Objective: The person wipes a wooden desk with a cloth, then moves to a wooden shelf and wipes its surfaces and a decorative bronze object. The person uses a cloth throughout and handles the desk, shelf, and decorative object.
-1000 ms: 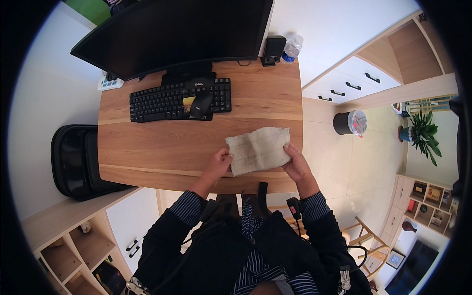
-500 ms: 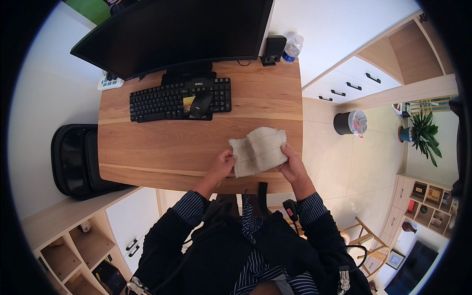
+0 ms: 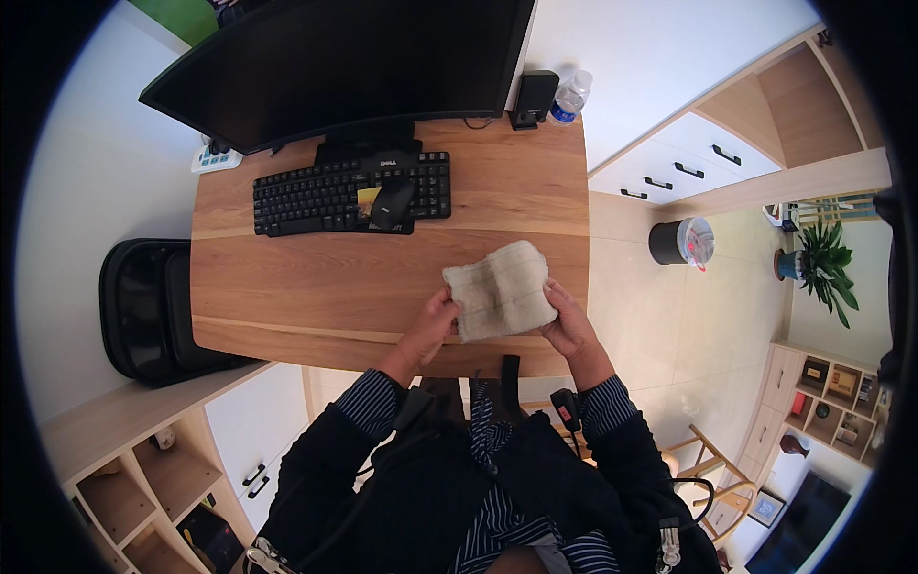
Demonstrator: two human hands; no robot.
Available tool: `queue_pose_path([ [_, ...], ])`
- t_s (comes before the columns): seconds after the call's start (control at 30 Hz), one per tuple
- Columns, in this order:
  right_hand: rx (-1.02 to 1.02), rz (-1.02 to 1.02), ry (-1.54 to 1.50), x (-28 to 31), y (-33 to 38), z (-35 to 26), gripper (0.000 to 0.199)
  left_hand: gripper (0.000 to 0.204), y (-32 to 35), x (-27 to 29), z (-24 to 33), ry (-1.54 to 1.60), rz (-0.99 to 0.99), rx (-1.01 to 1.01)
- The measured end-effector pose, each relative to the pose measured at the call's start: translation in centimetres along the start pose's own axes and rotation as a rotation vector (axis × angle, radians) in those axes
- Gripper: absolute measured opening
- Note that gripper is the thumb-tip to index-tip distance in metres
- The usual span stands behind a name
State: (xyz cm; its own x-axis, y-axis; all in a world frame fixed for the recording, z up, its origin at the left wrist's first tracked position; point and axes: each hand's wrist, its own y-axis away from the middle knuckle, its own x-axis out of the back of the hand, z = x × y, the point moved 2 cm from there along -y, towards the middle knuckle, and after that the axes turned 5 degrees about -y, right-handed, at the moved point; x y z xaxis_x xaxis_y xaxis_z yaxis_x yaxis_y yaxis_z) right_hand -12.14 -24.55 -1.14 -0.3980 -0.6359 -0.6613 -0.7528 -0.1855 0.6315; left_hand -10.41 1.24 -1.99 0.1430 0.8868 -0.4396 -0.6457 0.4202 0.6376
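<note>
A folded beige cloth [image 3: 499,291] with stitched lines and darker smudges is held up between my two hands, over the near right part of the wooden desk [image 3: 316,287]. My left hand [image 3: 438,320] pinches its left edge, and my right hand [image 3: 569,320] grips the right edge with the thumb on top. The fingers beneath the cloth are hidden. Beyond it, a black keyboard [image 3: 306,199] lies on the desk, with a black mouse [image 3: 392,203] resting on the keyboard's right part beside a small yellow card [image 3: 367,201].
A large black monitor [image 3: 335,72] stands at the back, with a speaker [image 3: 535,99] and a plastic bottle [image 3: 571,99] right of it. A black folding chair [image 3: 143,311] is at the left. On the floor to the right stands a bin [image 3: 669,243], with a potted plant [image 3: 822,263] beyond.
The cloth's upper right part has folded over, so its right edge now looks rounded. Both hands keep hold of it and have barely moved.
</note>
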Motion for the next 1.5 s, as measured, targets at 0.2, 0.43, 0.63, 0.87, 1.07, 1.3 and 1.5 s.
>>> queue_pose_path([
  [0.2, 0.029, 0.135, 0.517, 0.2, 0.3, -0.1, 0.047, 0.041, 1.6, -0.9, 1.9, 0.101, -0.052, -0.027],
  [0.43, -0.05, -0.012, 0.326, -1.3, 0.8, 0.7, 0.05, 0.045, 2.3, -2.3, 2.7, -0.019, -0.083, 0.015],
  [0.63, -0.145, -0.149, 0.236, -1.9, 0.7, 2.0, 0.049, 0.045, 2.9, -3.3, 2.7, -0.002, -0.192, 0.01],
  [0.87, -0.25, -0.292, 0.243, -1.2, 0.1, 4.7, 0.059, 0.048, 3.9, -3.4, 3.0, 0.034, -0.255, 0.051],
  [1.07, -0.217, -0.208, 0.264, 0.2, -0.9, 5.3, 0.055, 0.045, 3.8, -0.8, 2.5, 0.05, -0.162, -0.002],
  [1.3, 0.422, 0.209, 0.803, 1.1, -5.0, -1.3, 0.028, 0.031, 0.2, 6.1, 2.6, -0.344, 0.12, -0.069],
  [1.5, 0.661, 0.313, 1.221, -0.1, -7.8, -2.8, 0.027, 0.041, -2.9, 5.6, 3.3, -0.498, 0.421, -0.196],
])
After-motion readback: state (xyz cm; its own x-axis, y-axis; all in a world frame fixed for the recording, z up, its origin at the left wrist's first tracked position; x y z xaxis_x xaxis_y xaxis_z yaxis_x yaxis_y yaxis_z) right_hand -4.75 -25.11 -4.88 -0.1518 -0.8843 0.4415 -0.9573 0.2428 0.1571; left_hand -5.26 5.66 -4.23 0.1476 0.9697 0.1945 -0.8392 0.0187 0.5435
